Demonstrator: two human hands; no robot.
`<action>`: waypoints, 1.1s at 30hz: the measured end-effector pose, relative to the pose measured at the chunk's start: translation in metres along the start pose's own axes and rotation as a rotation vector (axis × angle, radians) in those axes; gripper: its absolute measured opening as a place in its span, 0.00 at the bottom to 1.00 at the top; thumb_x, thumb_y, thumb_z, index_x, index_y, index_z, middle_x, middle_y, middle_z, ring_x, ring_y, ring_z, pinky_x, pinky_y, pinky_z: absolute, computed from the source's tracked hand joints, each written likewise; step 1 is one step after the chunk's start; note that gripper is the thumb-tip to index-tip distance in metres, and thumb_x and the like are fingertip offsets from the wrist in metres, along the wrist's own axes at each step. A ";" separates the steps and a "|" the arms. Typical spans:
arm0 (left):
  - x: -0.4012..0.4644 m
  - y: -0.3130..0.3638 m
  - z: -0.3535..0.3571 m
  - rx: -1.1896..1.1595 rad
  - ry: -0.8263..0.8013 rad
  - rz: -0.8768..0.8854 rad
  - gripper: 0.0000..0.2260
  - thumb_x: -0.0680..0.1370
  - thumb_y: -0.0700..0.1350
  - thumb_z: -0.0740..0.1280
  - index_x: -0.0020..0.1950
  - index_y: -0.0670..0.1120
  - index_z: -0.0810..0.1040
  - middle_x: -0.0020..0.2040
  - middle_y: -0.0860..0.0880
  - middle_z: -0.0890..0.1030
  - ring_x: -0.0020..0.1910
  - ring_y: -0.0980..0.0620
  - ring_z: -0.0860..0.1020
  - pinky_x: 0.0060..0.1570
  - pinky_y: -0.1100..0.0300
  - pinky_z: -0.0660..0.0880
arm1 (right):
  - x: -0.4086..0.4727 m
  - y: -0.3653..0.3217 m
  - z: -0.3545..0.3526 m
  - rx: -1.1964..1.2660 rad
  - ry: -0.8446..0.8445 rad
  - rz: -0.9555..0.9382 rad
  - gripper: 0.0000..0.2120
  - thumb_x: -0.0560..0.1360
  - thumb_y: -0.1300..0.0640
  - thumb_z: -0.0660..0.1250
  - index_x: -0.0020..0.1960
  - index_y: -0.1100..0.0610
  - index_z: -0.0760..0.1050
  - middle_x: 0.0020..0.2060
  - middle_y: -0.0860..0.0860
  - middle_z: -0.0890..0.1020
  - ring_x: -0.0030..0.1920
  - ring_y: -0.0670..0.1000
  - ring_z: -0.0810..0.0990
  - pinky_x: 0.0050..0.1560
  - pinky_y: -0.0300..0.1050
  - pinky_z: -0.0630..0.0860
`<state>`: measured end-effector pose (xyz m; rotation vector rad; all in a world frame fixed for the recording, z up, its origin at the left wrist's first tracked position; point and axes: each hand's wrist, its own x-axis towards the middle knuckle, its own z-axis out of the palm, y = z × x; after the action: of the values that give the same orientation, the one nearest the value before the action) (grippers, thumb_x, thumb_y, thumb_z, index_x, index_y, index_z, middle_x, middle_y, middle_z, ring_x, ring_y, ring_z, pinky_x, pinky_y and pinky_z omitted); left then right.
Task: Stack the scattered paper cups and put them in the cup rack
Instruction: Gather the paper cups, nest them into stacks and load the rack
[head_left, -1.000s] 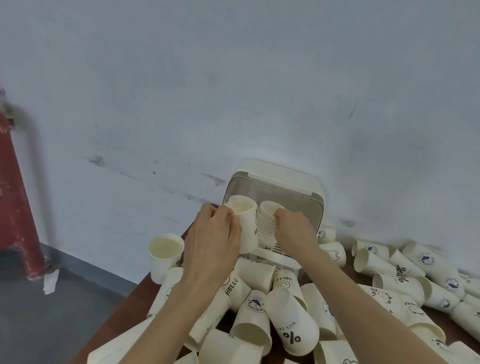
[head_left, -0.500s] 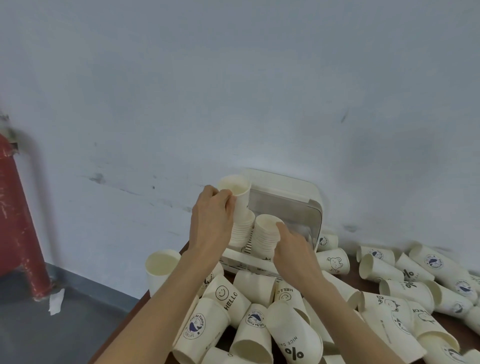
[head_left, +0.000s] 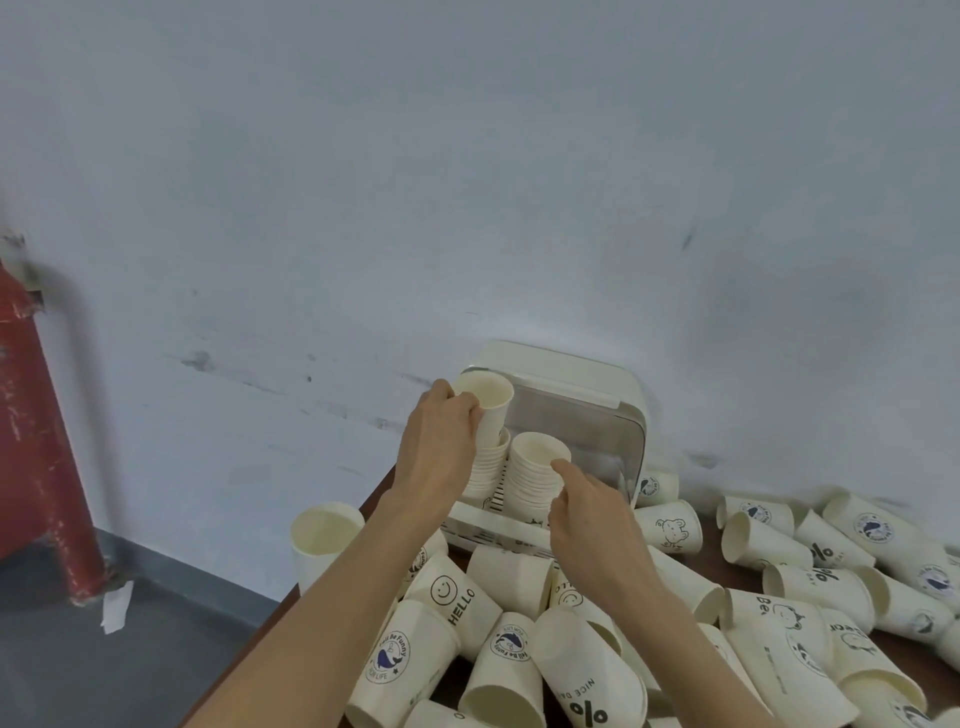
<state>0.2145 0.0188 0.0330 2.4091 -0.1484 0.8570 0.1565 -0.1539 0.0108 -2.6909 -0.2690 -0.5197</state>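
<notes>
A white cup rack (head_left: 582, 379) with a raised translucent lid stands against the wall at the table's back. Two stacks of paper cups stand inside it. My left hand (head_left: 439, 447) grips a cream paper cup (head_left: 488, 402) that sits high in the top of the left stack (head_left: 485, 470). My right hand (head_left: 587, 512) rests on the right stack (head_left: 535, 473), fingertip on its top rim and fingers around its side. Several loose printed cups (head_left: 441, 623) lie tumbled across the table in front of the rack.
One upright cup (head_left: 324, 535) stands at the table's left edge. More fallen cups (head_left: 831, 556) spread to the right along the wall. A red post (head_left: 36, 441) rises from the grey floor at far left. The brown table edge (head_left: 249, 654) runs diagonally below my left arm.
My left hand lifted its cup from beside the right stack up onto the left stack. My right hand slid from the right stack's top to its rim and side. The camera shifted a little.
</notes>
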 end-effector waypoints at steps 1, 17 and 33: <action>-0.001 -0.002 0.002 0.037 -0.029 0.001 0.12 0.83 0.45 0.58 0.49 0.41 0.79 0.44 0.48 0.68 0.43 0.48 0.70 0.41 0.58 0.69 | -0.003 0.000 -0.001 0.014 0.010 0.005 0.22 0.78 0.60 0.55 0.72 0.53 0.63 0.51 0.51 0.78 0.52 0.53 0.74 0.49 0.48 0.72; -0.001 0.003 0.024 0.387 -0.280 0.085 0.09 0.81 0.39 0.58 0.56 0.44 0.77 0.57 0.44 0.73 0.54 0.46 0.72 0.43 0.59 0.64 | -0.038 0.003 -0.021 0.197 0.142 0.039 0.20 0.78 0.59 0.59 0.70 0.50 0.70 0.44 0.46 0.81 0.45 0.49 0.76 0.50 0.46 0.73; -0.091 0.061 -0.012 -0.219 -0.130 -0.056 0.15 0.80 0.51 0.59 0.67 0.52 0.72 0.56 0.54 0.72 0.53 0.55 0.73 0.52 0.56 0.74 | -0.039 0.005 -0.062 0.070 0.090 0.002 0.15 0.79 0.53 0.57 0.65 0.50 0.70 0.45 0.49 0.80 0.49 0.52 0.76 0.52 0.50 0.72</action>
<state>0.1192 -0.0327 0.0141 2.2510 -0.2128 0.6246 0.1028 -0.1882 0.0469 -2.5917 -0.2547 -0.6169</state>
